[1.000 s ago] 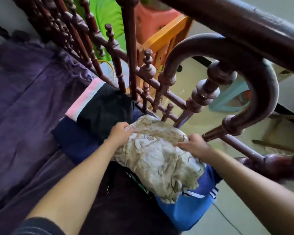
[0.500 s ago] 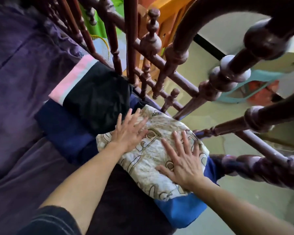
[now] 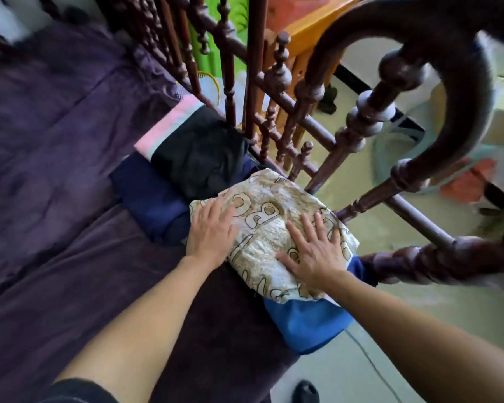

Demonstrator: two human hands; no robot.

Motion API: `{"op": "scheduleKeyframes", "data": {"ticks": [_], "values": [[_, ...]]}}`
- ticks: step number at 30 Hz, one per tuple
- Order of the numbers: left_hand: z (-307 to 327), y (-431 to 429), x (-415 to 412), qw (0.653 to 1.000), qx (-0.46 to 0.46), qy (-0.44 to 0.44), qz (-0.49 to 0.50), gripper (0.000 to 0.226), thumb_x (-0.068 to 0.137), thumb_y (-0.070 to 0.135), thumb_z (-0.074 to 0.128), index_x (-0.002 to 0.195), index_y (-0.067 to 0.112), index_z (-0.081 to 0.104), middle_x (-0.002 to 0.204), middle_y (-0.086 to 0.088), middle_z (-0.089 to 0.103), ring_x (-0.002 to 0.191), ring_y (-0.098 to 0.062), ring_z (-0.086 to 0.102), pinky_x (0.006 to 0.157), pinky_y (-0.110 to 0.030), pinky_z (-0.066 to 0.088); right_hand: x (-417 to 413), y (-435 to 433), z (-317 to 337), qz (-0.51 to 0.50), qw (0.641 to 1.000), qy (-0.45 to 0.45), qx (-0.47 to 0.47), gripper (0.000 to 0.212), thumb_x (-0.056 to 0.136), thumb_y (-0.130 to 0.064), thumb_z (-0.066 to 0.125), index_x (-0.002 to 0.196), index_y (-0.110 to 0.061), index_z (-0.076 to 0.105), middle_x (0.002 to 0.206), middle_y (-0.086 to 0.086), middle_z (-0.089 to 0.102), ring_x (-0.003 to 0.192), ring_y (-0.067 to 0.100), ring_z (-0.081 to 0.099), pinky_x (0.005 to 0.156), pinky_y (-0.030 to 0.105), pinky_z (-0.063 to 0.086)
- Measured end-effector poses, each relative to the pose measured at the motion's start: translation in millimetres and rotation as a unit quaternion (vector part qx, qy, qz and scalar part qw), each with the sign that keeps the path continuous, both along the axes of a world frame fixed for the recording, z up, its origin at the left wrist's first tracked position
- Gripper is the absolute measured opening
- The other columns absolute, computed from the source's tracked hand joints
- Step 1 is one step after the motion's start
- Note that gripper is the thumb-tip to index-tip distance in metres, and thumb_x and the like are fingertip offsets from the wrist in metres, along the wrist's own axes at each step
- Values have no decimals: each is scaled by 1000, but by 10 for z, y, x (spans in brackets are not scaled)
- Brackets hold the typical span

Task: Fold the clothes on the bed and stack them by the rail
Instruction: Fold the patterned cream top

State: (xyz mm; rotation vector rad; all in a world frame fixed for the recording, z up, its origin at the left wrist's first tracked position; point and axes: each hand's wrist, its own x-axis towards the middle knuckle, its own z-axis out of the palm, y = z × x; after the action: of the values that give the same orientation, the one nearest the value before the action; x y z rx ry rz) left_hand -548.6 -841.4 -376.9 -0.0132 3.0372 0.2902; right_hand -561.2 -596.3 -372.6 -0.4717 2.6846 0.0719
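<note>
Lying under both flat hands (image 3: 210, 231) (image 3: 314, 257) is the patterned garment (image 3: 269, 196).

Left hand (image 3: 211, 229) and right hand (image 3: 314, 254) lie flat, fingers straight, on cream printed garment (image 3: 269, 216). Garment tops blue folded garment (image 3: 306, 321), beside black folded garment (image 3: 200, 158), against rail (image 3: 312, 126).

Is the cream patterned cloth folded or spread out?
Folded: the cream patterned cloth sits as a compact bundle atop the blue garment.
</note>
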Motion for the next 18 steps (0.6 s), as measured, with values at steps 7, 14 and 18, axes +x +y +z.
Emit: {"op": "scheduleKeyframes", "data": {"ticks": [7, 14, 18], "values": [[636, -56, 1755, 976, 11, -107, 189, 27, 95, 28, 43, 118, 20, 54, 115, -3, 57, 107, -26, 56, 86, -39, 42, 613, -210, 761, 129, 986, 82, -73, 37, 95, -40, 40, 121, -20, 56, 129, 2, 52, 117, 25, 50, 91, 40, 41], [1072, 232, 3688, 945, 14, -93, 314, 17, 93, 29, 46, 101, 19, 57, 104, -3, 62, 98, -29, 60, 72, -36, 46, 1909, -580, 1152, 321, 930, 66, -166, 30, 95, -40, 40, 105, -17, 56, 103, 3, 62, 94, 28, 62, 62, 35, 39], [1314, 204, 4644, 918, 13, -69, 390, 18, 93, 29, 46, 101, 19, 58, 106, -3, 64, 100, -29, 61, 72, -35, 47, 2590, -915, 1321, 387, 908, 36, -157, 29, 93, -39, 44, 107, -16, 55, 108, 5, 63, 98, 32, 62, 70, 37, 43]]}}
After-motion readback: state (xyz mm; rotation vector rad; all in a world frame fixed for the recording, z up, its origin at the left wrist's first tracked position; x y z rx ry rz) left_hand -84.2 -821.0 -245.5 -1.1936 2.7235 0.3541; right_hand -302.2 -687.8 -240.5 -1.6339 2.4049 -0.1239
